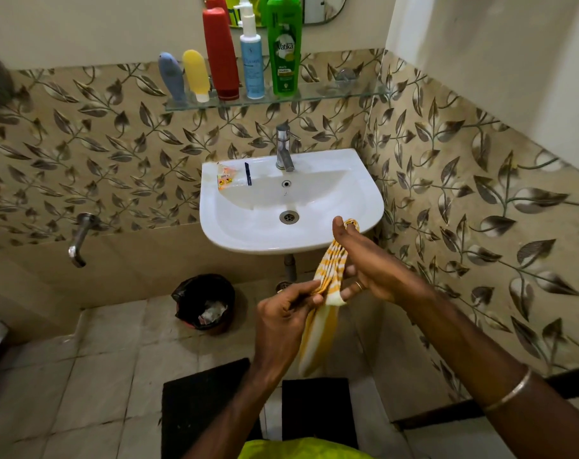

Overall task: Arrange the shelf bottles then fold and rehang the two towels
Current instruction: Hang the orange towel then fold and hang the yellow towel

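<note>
A yellow and white striped towel (328, 279) hangs bunched between my hands, below the front of the sink. My left hand (281, 313) pinches its middle from the left. My right hand (364, 260) holds its upper part, with the towel's top end looped over my fingers. On the glass shelf (331, 94) stand several bottles in a row: a grey-blue tube (172, 77), a yellow tube (196, 74), a red bottle (220, 51), a white-blue pump bottle (252, 58) and a green bottle (285, 48). Only one towel is in view.
A white sink (364, 207) with a chrome tap (284, 147) hangs on the leaf-patterned tiles; a sachet (225, 180) and a dark razor (247, 173) lie on its rim. A wall tap (79, 236) sticks out at left. A black-lined bin (203, 303) stands on the floor. Dark mats (199, 409) lie near my feet.
</note>
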The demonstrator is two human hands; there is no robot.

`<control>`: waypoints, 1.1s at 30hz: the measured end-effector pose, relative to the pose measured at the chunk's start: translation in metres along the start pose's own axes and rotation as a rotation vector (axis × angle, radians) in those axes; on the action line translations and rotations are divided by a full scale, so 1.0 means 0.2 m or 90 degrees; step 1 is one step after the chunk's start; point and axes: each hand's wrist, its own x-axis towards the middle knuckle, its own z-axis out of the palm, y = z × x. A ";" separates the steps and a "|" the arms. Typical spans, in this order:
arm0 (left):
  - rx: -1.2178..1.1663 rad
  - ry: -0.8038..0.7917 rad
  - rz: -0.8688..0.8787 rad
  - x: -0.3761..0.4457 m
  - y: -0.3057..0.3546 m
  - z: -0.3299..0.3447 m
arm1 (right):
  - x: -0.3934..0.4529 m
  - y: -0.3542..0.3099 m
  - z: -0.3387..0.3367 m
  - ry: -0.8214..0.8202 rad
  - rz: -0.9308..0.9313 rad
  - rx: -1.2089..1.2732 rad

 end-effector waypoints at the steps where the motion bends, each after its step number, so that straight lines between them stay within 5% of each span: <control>1: 0.013 0.000 0.010 0.00 0.00 0.00 | 0.00 -0.01 0.01 0.004 -0.001 0.022; 9: 0.208 -0.038 0.160 0.06 0.02 0.02 | 0.05 -0.02 -0.01 -0.049 0.021 0.167; 13: 0.120 0.001 0.162 0.13 0.08 -0.04 | -0.02 -0.04 -0.04 -0.074 -0.002 0.200; 18: -0.018 0.011 0.041 0.22 0.18 -0.12 | 0.00 0.06 -0.10 0.216 -0.200 0.070; 23: -0.076 -0.037 0.001 0.28 0.28 -0.23 | 0.06 0.17 -0.10 0.068 -0.207 0.033; 29: -0.130 -0.017 0.007 0.31 0.35 -0.39 | 0.04 0.11 -0.03 0.052 -0.291 0.087; 33: -0.296 -0.017 -0.031 0.37 0.32 -0.50 | 0.00 0.01 0.04 -0.023 -0.294 0.114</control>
